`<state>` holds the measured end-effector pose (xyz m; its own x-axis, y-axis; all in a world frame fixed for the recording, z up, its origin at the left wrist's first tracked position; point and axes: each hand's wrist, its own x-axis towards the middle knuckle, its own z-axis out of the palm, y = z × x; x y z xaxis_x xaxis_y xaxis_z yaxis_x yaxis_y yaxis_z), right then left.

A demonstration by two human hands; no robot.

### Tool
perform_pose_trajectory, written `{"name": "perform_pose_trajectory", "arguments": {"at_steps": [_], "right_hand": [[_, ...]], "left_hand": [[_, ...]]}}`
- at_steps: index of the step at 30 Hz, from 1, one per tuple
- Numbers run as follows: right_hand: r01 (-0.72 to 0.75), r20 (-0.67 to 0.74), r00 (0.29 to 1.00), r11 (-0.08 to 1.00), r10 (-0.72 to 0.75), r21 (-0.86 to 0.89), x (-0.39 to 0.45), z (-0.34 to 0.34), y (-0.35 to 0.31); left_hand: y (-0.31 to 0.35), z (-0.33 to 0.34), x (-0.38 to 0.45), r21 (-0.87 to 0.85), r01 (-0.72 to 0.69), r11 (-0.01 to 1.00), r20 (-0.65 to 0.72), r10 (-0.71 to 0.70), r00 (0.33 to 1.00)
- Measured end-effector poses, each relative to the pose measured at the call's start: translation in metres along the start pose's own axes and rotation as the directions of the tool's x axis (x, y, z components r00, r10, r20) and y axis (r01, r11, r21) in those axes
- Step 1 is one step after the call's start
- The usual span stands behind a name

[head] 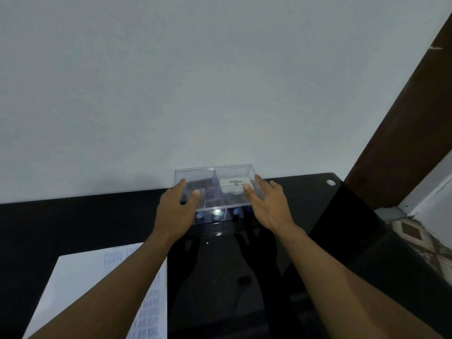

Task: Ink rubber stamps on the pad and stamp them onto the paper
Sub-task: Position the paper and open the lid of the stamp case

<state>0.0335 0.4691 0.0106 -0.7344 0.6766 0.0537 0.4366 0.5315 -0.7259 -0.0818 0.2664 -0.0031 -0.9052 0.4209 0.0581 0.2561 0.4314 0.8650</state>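
A clear plastic lid (pixel 215 174) sits over a stamp set at the table's far edge, against the wall. My left hand (pixel 178 209) grips its left end and my right hand (pixel 266 204) grips its right end, thumbs on top. Through the lid I see a white Artline label (pixel 234 182) and dark shapes. Below the lid's front edge, rounded blue stamp tops (pixel 216 214) show in a black base (pixel 212 227). A white paper (pixel 80 277) with rows of blue stamped text lies at the lower left, partly under my left forearm.
The black glossy table (pixel 73 228) ends at the right near a brown door frame (pixel 403 143) and tiled floor (pixel 413 233). A silver disc (pixel 330 182) sits in the table's far right corner. A small dark object (pixel 244 280) lies between my forearms.
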Motion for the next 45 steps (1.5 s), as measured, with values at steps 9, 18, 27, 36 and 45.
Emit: {"name": "perform_pose_trajectory", "arguments": {"at_steps": [9, 18, 27, 36, 45], "right_hand": [[0.022, 0.005, 1.000, 0.997, -0.023, 0.076, 0.028, 0.013, 0.010], [-0.003, -0.038, 0.999, 0.998, 0.005, 0.062, 0.011, 0.008, 0.013], [-0.024, -0.058, 0.998, 0.999, 0.027, 0.047, -0.072, -0.022, 0.020], [-0.028, -0.079, 0.996, 0.997, 0.034, 0.072, -0.158, -0.039, 0.030], [-0.030, -0.097, 0.995, 0.997, 0.037, 0.065, -0.219, -0.043, 0.044]], "left_hand": [[-0.012, 0.022, 0.019, -0.122, 0.074, 0.990, -0.072, -0.083, 0.994], [-0.010, 0.021, 0.003, -0.151, 0.083, 0.985, -0.079, -0.096, 0.992], [0.003, 0.018, -0.083, -0.129, 0.086, 0.988, -0.077, -0.097, 0.992], [0.004, 0.008, -0.176, -0.104, 0.085, 0.991, -0.081, -0.094, 0.992], [-0.001, 0.004, -0.236, -0.060, 0.058, 0.996, -0.065, -0.062, 0.996]]}}
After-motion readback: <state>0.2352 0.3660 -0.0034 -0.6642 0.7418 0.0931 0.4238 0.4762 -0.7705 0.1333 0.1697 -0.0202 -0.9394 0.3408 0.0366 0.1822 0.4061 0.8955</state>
